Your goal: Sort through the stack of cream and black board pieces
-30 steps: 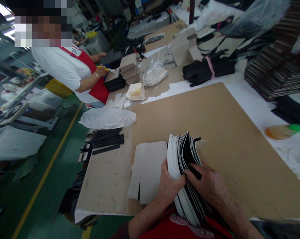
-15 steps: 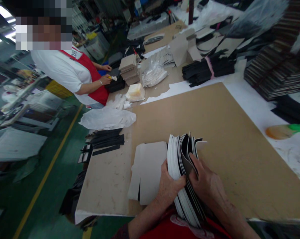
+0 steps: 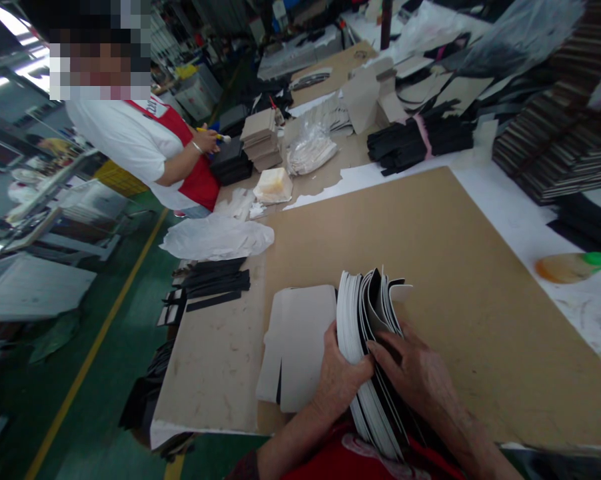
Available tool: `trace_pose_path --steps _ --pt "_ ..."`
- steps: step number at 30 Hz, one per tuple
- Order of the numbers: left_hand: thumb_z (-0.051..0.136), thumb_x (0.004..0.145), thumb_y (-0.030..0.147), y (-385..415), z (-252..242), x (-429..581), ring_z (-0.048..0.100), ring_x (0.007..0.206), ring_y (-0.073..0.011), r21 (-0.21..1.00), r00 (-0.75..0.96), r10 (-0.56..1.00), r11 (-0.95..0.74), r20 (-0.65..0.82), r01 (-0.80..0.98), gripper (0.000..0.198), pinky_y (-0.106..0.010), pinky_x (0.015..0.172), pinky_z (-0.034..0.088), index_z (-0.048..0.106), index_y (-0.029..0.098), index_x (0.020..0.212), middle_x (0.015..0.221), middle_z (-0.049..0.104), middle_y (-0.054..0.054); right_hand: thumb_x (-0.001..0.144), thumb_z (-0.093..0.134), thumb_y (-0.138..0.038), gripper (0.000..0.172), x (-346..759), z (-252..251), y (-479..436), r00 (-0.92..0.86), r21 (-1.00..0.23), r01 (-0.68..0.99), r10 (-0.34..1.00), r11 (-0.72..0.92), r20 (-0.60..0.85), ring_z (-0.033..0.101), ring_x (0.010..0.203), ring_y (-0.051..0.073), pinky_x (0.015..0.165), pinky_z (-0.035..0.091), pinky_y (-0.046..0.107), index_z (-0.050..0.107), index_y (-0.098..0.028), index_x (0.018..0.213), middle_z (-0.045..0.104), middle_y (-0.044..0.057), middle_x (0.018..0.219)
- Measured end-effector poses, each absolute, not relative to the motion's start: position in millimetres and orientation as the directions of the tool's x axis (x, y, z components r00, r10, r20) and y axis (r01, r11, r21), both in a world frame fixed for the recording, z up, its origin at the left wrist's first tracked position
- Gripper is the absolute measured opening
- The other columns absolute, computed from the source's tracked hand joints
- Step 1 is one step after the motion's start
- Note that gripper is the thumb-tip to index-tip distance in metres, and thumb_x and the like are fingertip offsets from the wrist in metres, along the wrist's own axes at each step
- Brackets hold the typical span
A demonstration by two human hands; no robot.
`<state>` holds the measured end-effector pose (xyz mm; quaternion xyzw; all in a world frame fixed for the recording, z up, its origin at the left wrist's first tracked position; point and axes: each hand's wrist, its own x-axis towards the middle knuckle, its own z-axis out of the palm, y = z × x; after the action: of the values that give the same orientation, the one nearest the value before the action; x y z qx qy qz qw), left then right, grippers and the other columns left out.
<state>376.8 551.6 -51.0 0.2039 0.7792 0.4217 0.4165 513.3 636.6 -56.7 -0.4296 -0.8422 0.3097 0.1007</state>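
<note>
Okay, we have left hand point(image 3: 342, 377) and right hand point(image 3: 420, 370) both clamped on the sheets point(image 3: 349, 313); we'd guess bent ones could slip if either grip loosens.

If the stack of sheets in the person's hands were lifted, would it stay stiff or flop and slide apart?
The stack of sheets would probably flex, since it bows along its length. It may splay: gaps show in it near the right hand. Without the left hand gripping it, it might slide apart, as it looks unbound.
</note>
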Motion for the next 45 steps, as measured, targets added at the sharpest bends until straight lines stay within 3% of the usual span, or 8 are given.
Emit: trace_pose_path --steps 8,13,15,18,22,26,30,45 --pt "0.081 0.068 0.032 552.2 -51.2 376.9 0.065 0.115 -0.0309 0.817 -0.58 0.66 0.576 -0.477 -0.017 0.088 -0.046 0.103 0.052 0.037 0.013 0.142 0.13 0.065 -0.018 0.101 0.045 -0.039 0.036 510.8 -62.1 635.5 -0.62 -0.581 0.645 0.784 0.497 -0.018 0.072 0.079 0.021 0.067 0.056 0.031 0.076 -0.022 0.102 0.071 0.012 0.116" --pt "0.079 0.068 0.028 552.5 -51.6 376.8 0.065 0.115 -0.0298 0.809 -0.591 0.652 0.588 -0.475 -0.001 0.087 -0.046 0.104 0.051 0.036 0.013 0.143 0.132 0.063 -0.018 0.101 0.038 -0.028 0.045 510.1 -71.0 633.0 -0.591 -0.628 0.6 0.804 0.496 0.07 0.074 0.087 0.023 0.071 0.059 0.033 0.063 -0.019 0.137 0.07 0.014 0.122" --pt "0.079 0.067 0.026 552.2 -50.5 376.4 0.064 0.116 -0.03 0.815 -0.585 0.657 0.579 -0.476 -0.013 0.087 -0.046 0.104 0.051 0.036 0.013 0.143 0.133 0.063 -0.018 0.099 0.038 -0.023 0.048 511.1 -74.1 632.4 -0.596 -0.646 0.583 0.8 0.492 0.071 0.073 0.096 0.024 0.076 0.06 0.035 0.06 -0.021 0.142 0.066 0.015 0.131" --pt "0.08 0.068 0.027 549.1 -50.4 374.9 0.065 0.115 -0.0305 0.829 -0.562 0.664 0.555 -0.492 -0.069 0.09 -0.046 0.103 0.052 0.035 0.014 0.145 0.133 0.064 -0.018 0.096 0.04 -0.02 0.042 513.1 -76.5 632.5 -0.611 -0.667 0.567 0.79 0.484 0.053 0.071 0.108 0.025 0.084 0.061 0.037 0.073 -0.024 0.122 0.059 0.015 0.143" --pt "0.084 0.072 0.04 540.8 -57.1 372.2 0.067 0.115 -0.0302 0.849 -0.434 0.73 0.435 -0.528 -0.301 0.098 -0.046 0.102 0.054 0.027 0.018 0.149 0.134 0.065 -0.017 0.093 0.043 -0.021 0.036 514.3 -75.8 634.7 -0.608 -0.732 0.552 0.793 0.399 -0.026 0.07 0.109 0.022 0.089 0.059 0.035 0.077 -0.023 0.104 0.056 0.013 0.144" --pt "0.084 0.074 0.05 535.6 -62.5 370.6 0.066 0.118 -0.0301 0.818 -0.351 0.764 0.379 -0.541 -0.433 0.104 -0.047 0.104 0.053 0.021 0.02 0.151 0.135 0.065 -0.017 0.093 0.042 -0.019 0.038 513.9 -74.3 637.9 -0.642 -0.796 0.515 0.758 0.317 -0.113 0.067 0.117 0.023 0.098 0.057 0.039 0.078 -0.025 0.105 0.053 0.012 0.144" --pt "0.079 0.079 0.054 535.9 -58.5 369.6 0.065 0.117 -0.028 0.823 -0.348 0.765 0.395 -0.541 -0.409 0.094 -0.044 0.105 0.052 0.025 0.022 0.15 0.134 0.065 -0.014 0.092 0.043 -0.018 0.039 513.7 -74.5 638.6 -0.64 -0.823 0.49 0.76 0.287 -0.116 0.062 0.127 0.025 0.105 0.053 0.041 0.078 -0.026 0.108 0.052 0.011 0.147" --pt "0.078 0.078 0.042 536.7 -61.7 367.6 0.066 0.104 -0.0254 0.802 -0.338 0.747 0.426 -0.573 -0.419 0.094 -0.042 0.096 0.053 0.023 0.021 0.151 0.125 0.068 -0.011 0.093 0.042 -0.022 0.04 516.0 -82.0 638.8 -0.647 -0.823 0.503 0.746 0.264 -0.157 0.067 0.117 0.024 0.102 0.055 0.042 0.076 -0.023 0.114 0.05 0.013 0.15"
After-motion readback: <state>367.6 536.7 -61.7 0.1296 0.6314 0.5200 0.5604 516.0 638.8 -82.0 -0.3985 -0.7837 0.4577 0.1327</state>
